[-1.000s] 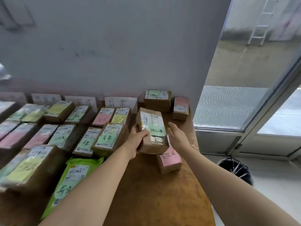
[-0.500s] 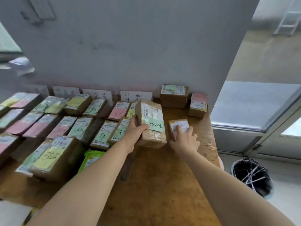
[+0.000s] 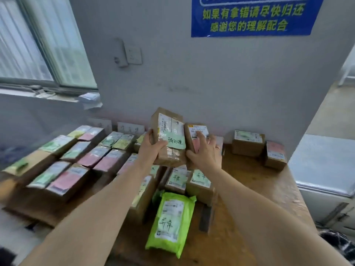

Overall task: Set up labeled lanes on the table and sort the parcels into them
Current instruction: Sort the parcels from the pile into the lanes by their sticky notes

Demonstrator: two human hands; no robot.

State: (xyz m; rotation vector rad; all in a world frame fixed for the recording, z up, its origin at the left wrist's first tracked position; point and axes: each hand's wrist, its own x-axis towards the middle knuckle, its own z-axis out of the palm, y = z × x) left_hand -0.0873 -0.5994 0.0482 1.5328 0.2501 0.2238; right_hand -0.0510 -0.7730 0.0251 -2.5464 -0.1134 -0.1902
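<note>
Above the back of the wooden table [image 3: 253, 191], in front of the grey wall, two brown parcels are held up side by side. The left hand [image 3: 153, 149] grips the larger box [image 3: 169, 131] by its lower left edge, thumb on the front face and fingers wrapped behind. The box's long axis runs up and away from the person, its far end toward the wall and leaning a little left. The labelled face is turned to the camera, and a green note [image 3: 175, 142] sits low on it with handwriting that reads upright.

The right hand [image 3: 206, 153] holds the smaller box [image 3: 196, 131] just right of the first — whether the two boxes touch cannot be told. Its fingers [image 3: 201, 138] spread over the face and its thumb sits at the lower corner. This box also stands on end, with a white shipping label at the top and a pink patch under the fingers.

Below, rows of parcels [image 3: 92, 156] with pink, green and yellow notes cover the left of the table, and a bright green bag [image 3: 171, 221] lies nearer, long axis pointing away. Two more boxes [image 3: 247, 143] sit at the back right — apart from the rows. Paper lane labels [image 3: 130, 128] lean against the wall.
</note>
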